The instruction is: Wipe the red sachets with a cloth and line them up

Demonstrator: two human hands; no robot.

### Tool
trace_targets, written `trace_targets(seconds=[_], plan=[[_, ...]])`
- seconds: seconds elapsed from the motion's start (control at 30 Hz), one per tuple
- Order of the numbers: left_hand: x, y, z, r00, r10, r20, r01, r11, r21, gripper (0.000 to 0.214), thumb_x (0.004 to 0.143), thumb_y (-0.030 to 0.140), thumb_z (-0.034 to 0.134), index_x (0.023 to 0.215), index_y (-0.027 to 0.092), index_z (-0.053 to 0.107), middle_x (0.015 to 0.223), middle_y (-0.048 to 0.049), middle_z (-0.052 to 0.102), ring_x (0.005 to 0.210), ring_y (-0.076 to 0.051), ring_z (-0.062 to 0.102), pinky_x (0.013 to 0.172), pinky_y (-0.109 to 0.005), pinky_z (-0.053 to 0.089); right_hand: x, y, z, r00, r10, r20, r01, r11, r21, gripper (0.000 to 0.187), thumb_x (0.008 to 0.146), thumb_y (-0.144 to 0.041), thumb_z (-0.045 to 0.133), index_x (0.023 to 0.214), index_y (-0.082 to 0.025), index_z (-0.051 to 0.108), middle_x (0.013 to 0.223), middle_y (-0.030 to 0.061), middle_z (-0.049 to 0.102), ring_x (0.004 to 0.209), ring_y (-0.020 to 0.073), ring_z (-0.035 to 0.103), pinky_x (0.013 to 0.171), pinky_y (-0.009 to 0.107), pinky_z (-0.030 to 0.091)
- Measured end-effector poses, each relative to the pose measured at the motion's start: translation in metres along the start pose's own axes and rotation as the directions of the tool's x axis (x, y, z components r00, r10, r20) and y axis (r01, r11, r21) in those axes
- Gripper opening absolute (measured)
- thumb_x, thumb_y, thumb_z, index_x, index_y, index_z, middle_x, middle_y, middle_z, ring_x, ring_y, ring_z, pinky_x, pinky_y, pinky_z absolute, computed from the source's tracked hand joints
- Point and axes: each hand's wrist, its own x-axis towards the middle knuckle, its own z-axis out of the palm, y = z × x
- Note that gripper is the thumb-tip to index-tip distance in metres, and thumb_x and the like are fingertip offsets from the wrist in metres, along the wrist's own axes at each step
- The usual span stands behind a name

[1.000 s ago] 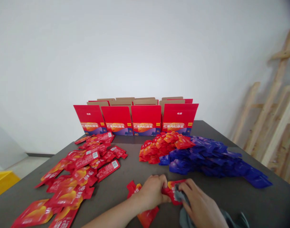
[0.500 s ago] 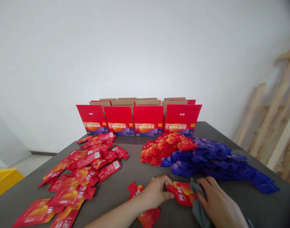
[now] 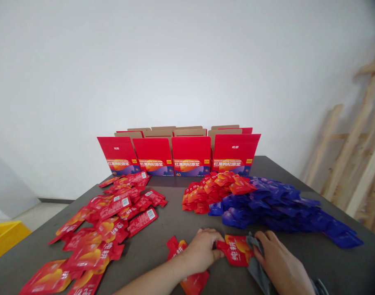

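The left grip (image 3: pixel 205 250) pinches one end of a red packet (image 3: pixel 237 250), which is between the two grips. The right grip (image 3: pixel 277 259) holds a gray cloth (image 3: pixel 258 270) against the packet's other end. Another packet (image 3: pixel 196 282) shows partly from beneath the left forearm (image 3: pixel 162 272). Blue packets (image 3: pixel 275 209) lie beyond the right grip; red boxes (image 3: pixel 191 149) stand on the surface (image 3: pixel 150 250), farther beyond both.

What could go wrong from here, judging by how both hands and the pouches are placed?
The left hand pinches the held red pouch at one end; it might slip while the right hand holds the grey cloth against the other.

The left forearm crosses another red pouch and could nudge it.

The overlapping blue pouches might slide if bumped.
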Motion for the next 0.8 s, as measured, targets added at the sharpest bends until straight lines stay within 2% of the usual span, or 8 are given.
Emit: trace_targets(seconds=[0.1,0.2,0.37,0.5,0.67,0.8], plan=[[0.0,-0.001,0.0,1.0,-0.012,-0.002,0.011,0.999,-0.035,0.017,0.071,0.021,0.072,0.086,0.02,0.065,0.085,0.0035,0.062,0.079,-0.013,0.054,0.079,-0.024,0.035,-0.005,0.031,-0.002,0.999,0.05,0.021,-0.051,0.999,0.005,0.019,0.091,-0.031,0.038,0.097,-0.024,0.055,0.091,0.0043,0.058,0.078,0.0177,0.064,0.067,0.031,0.045],[0.001,-0.001,0.0,0.999,-0.036,0.003,0.036,0.996,-0.08,0.015,0.071,0.022,0.072,0.085,0.019,0.065,0.081,0.0041,0.061,0.073,-0.011,0.052,0.076,-0.022,0.036,-0.006,0.039,-0.01,0.997,0.071,0.005,-0.071,0.997,0.008,0.021,0.091,-0.034,0.037,0.098,-0.025,0.055,0.094,0.0046,0.059,0.078,0.0181,0.064,0.065,0.031,0.045],[0.001,0.0,0.001,0.996,-0.084,-0.015,0.082,0.989,-0.124,0.008,0.076,0.023,0.066,0.08,0.017,0.064,0.078,0.0037,0.06,0.07,-0.011,0.05,0.073,-0.021,0.037,-0.001,0.002,-0.027,0.993,0.001,-0.116,0.002,1.0,0.024,0.02,0.089,-0.036,0.043,0.103,-0.026,0.054,0.103,0.0039,0.058,0.087,0.0182,0.063,0.068,0.03,0.048],[0.001,0.0,0.001,0.996,-0.084,0.034,0.088,0.986,-0.142,0.009,0.075,0.023,0.067,0.074,0.015,0.063,0.074,0.0038,0.059,0.069,-0.01,0.05,0.075,-0.021,0.038,0.0,-0.033,-0.033,0.984,-0.053,-0.173,0.063,0.997,0.053,0.019,0.087,-0.034,0.048,0.104,-0.028,0.054,0.104,0.0029,0.057,0.088,0.0172,0.062,0.066,0.028,0.049],[0.0,0.002,-0.001,0.996,-0.01,0.087,0.02,0.994,-0.107,0.01,0.08,0.025,0.061,0.076,0.016,0.064,0.075,0.0032,0.061,0.074,-0.012,0.053,0.081,-0.024,0.038,0.001,-0.062,-0.02,0.987,-0.155,-0.041,0.158,0.982,0.102,0.021,0.082,-0.019,0.053,0.1,-0.028,0.057,0.102,0.0012,0.057,0.083,0.0151,0.063,0.062,0.025,0.048],[-0.002,0.008,-0.004,0.996,0.0,0.092,-0.001,1.0,0.013,0.013,0.082,0.017,0.053,0.071,0.017,0.06,0.076,0.0025,0.061,0.08,-0.013,0.056,0.087,-0.027,0.034,0.003,-0.066,-0.004,0.991,-0.129,0.024,0.126,0.987,0.097,0.019,0.084,-0.019,0.049,0.097,-0.028,0.059,0.097,0.0006,0.058,0.078,0.0151,0.063,0.058,0.025,0.046]])
